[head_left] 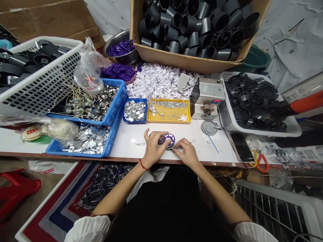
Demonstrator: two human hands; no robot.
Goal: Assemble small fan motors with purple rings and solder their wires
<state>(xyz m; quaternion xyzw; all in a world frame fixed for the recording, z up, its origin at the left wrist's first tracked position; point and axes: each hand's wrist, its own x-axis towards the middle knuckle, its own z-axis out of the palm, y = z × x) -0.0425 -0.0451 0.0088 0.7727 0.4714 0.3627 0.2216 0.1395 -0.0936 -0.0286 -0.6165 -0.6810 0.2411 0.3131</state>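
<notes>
A black garment (166, 208) fills the foreground between the person's white sleeves, with a red stool (17, 188) on the floor at left and a heap of dark parts (107, 181) below the tabletop (121, 144). Along the near edge at right lie scissors (262, 163) with orange and yellow handles and, beside them, a dark-screened phone (242, 148).

Over the middle of the tabletop, the left hand (154, 145), a red cord at its wrist, pinches a purple spoked wheel (171, 136) between thumb and fingers. The right hand (187, 152) meets the wheel's lower right edge, thumb and forefinger close together; whether they grip something small cannot be told. A white star (133, 140) lies to the left; a blue stick (213, 144) lies to the right, reaching toward a round clear disc (210, 127).

Beyond stand a small blue tray (135, 120) of silvery squares, a yellow tray (169, 121) with tiny bright pieces, and a metal machine (208, 97) showing a red display. Behind these spreads a heap of white pieces (158, 80). Farthest back, a cardboard box (186, 59) is crowded with dark grey cups (194, 25).
</notes>
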